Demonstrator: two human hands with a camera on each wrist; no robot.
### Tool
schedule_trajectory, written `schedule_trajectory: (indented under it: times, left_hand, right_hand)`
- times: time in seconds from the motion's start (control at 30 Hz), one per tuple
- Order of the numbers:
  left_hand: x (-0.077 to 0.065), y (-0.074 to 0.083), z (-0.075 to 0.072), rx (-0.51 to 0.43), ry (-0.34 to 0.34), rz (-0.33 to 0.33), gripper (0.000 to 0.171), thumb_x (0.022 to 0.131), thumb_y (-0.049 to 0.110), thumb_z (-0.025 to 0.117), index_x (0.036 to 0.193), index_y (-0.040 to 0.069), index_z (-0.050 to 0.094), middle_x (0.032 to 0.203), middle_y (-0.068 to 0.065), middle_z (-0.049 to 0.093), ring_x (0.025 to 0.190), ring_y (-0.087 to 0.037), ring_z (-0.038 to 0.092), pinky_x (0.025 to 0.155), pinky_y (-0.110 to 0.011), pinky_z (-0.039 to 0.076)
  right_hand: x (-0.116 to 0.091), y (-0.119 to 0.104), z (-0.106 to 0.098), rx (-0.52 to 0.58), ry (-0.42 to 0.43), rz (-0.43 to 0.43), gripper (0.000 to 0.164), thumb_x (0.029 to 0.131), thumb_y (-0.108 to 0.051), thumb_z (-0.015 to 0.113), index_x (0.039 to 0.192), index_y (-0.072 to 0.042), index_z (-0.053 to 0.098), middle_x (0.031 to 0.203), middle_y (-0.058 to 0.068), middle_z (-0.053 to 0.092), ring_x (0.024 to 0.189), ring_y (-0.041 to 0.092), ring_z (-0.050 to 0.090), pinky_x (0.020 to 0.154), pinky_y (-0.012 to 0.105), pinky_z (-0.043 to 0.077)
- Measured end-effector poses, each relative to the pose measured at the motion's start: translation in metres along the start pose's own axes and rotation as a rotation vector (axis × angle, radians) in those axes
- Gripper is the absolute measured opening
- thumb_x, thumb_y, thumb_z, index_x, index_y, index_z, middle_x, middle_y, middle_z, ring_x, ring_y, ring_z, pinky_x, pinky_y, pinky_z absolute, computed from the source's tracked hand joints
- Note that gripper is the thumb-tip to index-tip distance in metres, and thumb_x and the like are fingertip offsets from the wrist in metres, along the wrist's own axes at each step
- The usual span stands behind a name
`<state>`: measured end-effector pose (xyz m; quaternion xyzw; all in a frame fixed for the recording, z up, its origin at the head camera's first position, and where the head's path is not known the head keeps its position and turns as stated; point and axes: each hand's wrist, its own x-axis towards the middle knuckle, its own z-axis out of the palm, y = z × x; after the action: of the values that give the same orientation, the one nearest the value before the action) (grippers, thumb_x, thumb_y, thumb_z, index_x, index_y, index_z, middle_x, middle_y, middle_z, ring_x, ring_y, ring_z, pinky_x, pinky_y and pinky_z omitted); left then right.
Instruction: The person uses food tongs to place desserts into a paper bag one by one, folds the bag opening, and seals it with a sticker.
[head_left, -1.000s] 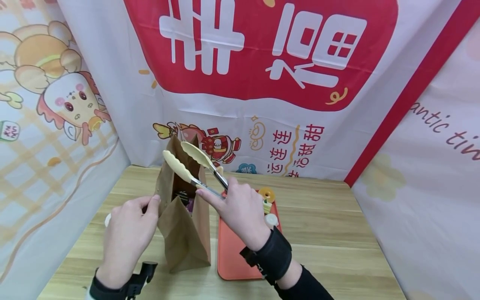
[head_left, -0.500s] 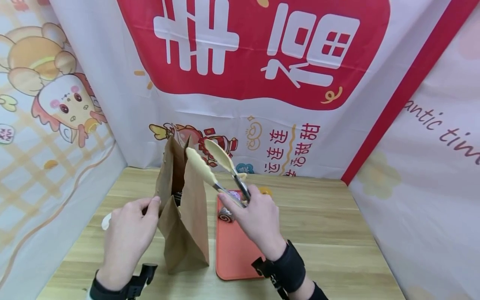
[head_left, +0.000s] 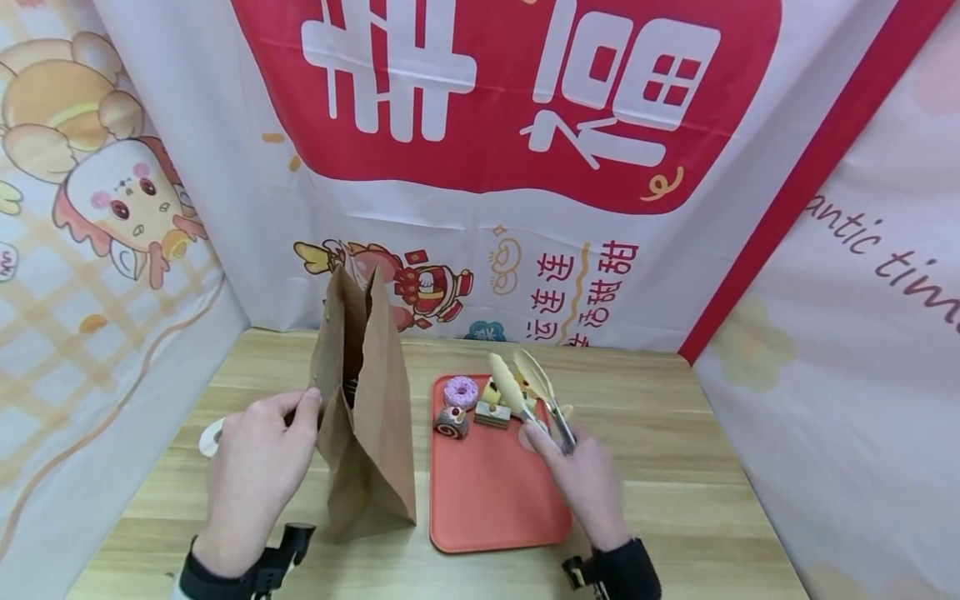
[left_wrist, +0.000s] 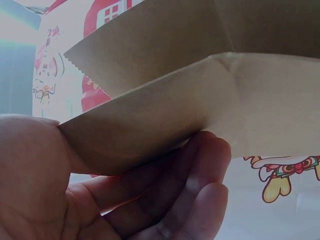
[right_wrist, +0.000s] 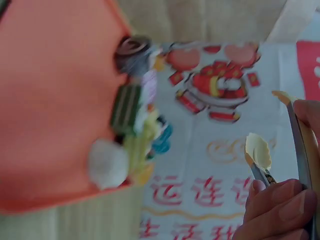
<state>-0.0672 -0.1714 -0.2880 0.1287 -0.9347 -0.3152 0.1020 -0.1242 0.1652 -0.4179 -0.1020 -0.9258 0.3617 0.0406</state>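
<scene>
My left hand [head_left: 258,475] pinches the left rim of an upright brown paper bag [head_left: 384,417] between thumb and curled fingers, also seen close in the left wrist view. The bag's mouth stands partly open; only a dark striped bit shows inside. My right hand [head_left: 588,487] holds tongs [head_left: 507,385] with cream tips, spread apart with nothing between them. They hover over the back right of an orange-red tray [head_left: 498,500]. At the tray's back sit a purple donut [head_left: 451,395], a chocolate Swiss roll [head_left: 452,423] and a layered cake slice [head_left: 492,416]; other pieces are partly hidden behind the tongs.
A white round object [head_left: 209,438] lies left of the bag, partly behind my left hand. The wooden table [head_left: 660,467] ends at a printed cloth backdrop [head_left: 420,200], with cloth walls on both sides. In the right wrist view, a whitish round piece [right_wrist: 107,164] sits at the tray's edge.
My right hand has carried the tongs away from above the bag's mouth, rightward and down over the tray. The bag's mouth has narrowed. My left hand keeps its pinch on the rim.
</scene>
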Motion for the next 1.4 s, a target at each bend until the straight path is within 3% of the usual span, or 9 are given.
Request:
schedule_trajectory:
  times: [0.13,0.4,0.63,0.93,1.17,1.4]
  left_hand:
    - [0.0,0.001,0.001,0.001,-0.003,0.006,0.046,0.103,0.044,0.042,0.108,0.014,0.075,0.074,-0.006,0.062,0.067,-0.026,0.057,0.046,-0.037,0.038]
    - [0.001,0.001,0.003,0.012,0.011,0.02,0.045,0.103,0.043,0.041,0.111,0.014,0.075,0.072,-0.005,0.061,0.067,-0.026,0.057,0.045,-0.037,0.038]
    - [0.001,-0.001,0.004,0.003,0.006,0.009,0.044,0.103,0.043,0.042,0.101,0.015,0.076,0.072,-0.005,0.061,0.07,-0.028,0.058,0.048,-0.038,0.039]
    - [0.0,-0.001,0.004,0.013,-0.012,0.006,0.047,0.103,0.044,0.042,0.118,0.012,0.073,0.097,-0.014,0.069,0.088,-0.039,0.064,0.054,-0.049,0.046]
    - [0.001,-0.002,0.005,0.013,-0.004,0.004,0.045,0.103,0.044,0.042,0.116,0.014,0.074,0.098,-0.014,0.069,0.092,-0.041,0.064,0.052,-0.049,0.046]
    - [0.002,-0.003,0.005,0.014,-0.01,-0.004,0.047,0.103,0.045,0.042,0.119,0.013,0.072,0.106,-0.018,0.069,0.096,-0.045,0.063,0.055,-0.051,0.047]
  right_hand:
    - [-0.002,0.036,0.0,-0.097,-0.019,0.089,0.076,0.07,-0.085,0.058,0.075,-0.009,0.052,0.064,0.003,0.048,0.053,0.019,0.045,0.045,0.033,0.03]
    - [-0.016,0.08,0.01,-0.198,-0.066,0.133,0.08,0.07,-0.085,0.057,0.077,-0.006,0.055,0.063,0.006,0.051,0.053,0.021,0.049,0.045,0.036,0.034]
    - [-0.02,0.086,0.02,-0.303,-0.039,0.096,0.085,0.07,-0.087,0.056,0.081,-0.002,0.056,0.063,0.008,0.05,0.053,0.024,0.052,0.042,0.041,0.036]
    - [-0.017,0.086,0.032,-0.356,-0.007,0.049,0.084,0.069,-0.087,0.055,0.077,-0.004,0.055,0.058,0.006,0.047,0.047,0.022,0.047,0.039,0.039,0.032]
    - [-0.019,0.085,0.042,-0.388,0.069,-0.057,0.076,0.073,-0.08,0.062,0.072,-0.004,0.053,0.052,0.004,0.043,0.041,0.021,0.043,0.035,0.037,0.031]
    - [-0.027,0.083,0.048,-0.397,0.103,-0.068,0.076,0.073,-0.078,0.064,0.072,-0.003,0.052,0.05,0.006,0.042,0.041,0.027,0.049,0.035,0.042,0.032]
